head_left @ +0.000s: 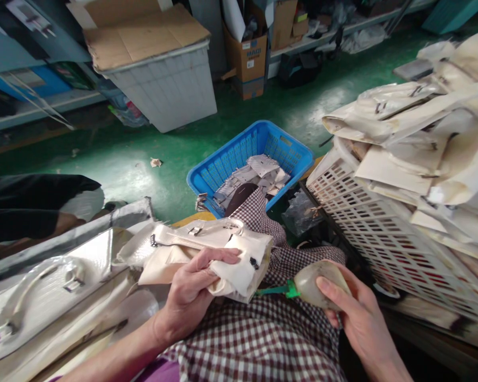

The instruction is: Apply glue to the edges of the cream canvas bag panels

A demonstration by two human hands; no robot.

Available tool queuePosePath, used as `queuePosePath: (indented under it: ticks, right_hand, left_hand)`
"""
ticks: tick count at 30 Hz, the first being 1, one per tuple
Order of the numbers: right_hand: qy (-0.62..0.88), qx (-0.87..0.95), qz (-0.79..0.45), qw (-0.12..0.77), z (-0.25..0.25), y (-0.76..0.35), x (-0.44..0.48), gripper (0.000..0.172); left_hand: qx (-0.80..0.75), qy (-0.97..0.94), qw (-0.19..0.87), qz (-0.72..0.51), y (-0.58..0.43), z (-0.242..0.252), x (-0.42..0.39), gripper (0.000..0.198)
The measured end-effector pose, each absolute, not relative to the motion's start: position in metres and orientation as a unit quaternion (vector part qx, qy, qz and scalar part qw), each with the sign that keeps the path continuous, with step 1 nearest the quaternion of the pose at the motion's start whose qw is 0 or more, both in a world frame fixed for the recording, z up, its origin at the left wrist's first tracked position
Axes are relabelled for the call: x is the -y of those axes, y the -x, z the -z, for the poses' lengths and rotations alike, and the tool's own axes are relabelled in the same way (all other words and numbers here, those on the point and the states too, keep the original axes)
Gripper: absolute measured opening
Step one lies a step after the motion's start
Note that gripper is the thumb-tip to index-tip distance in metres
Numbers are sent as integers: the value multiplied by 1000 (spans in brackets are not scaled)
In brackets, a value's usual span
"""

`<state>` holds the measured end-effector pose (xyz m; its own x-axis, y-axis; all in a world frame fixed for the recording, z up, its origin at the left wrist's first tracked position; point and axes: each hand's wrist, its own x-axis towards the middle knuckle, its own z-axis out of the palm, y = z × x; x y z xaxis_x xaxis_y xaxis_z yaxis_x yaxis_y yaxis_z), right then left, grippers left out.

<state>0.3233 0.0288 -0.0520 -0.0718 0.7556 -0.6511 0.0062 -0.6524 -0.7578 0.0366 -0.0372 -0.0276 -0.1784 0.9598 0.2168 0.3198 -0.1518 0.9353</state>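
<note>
Over my lap, my left hand (197, 278) grips the near end of a cream handbag (211, 239). Its fingers press on a white flap that has a small dark metal fitting (254, 262). My right hand (352, 300) is wrapped round a cloudy squeeze bottle (322, 281) that lies tilted on its side. A green nozzle (276, 290) on the bottle points left at the bag's lower edge; whether the tip touches the bag I cannot tell. The bag's far end rests toward more pale bags (56, 297) on my left.
A blue basket (207, 167) holding grey pieces stands on the green floor ahead. On my right, a white crate (366, 233) is heaped with cream bags (414, 143). A large grey bin (171, 85) topped with cardboard is farther back. Dark fabric and part of a person (35, 207) show at left.
</note>
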Motion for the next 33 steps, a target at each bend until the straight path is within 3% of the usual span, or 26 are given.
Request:
queuePosePath:
  ticks: [5, 15, 22, 33]
  right_hand:
    - [615, 291, -659, 320, 47, -326, -32, 55]
    - [621, 291, -663, 301, 43, -314, -25, 57]
    - [617, 277, -666, 315, 41, -309, -23, 58]
    - [677, 378, -564, 284, 47, -314, -38, 58]
  left_hand:
    - [-586, -551, 317, -503, -36, 24, 35, 15]
    - [-593, -540, 324, -503, -35, 23, 35, 11]
    - [-591, -450, 424, -519, -34, 26, 35, 21]
    - [-595, -547, 325, -492, -35, 21, 32, 12]
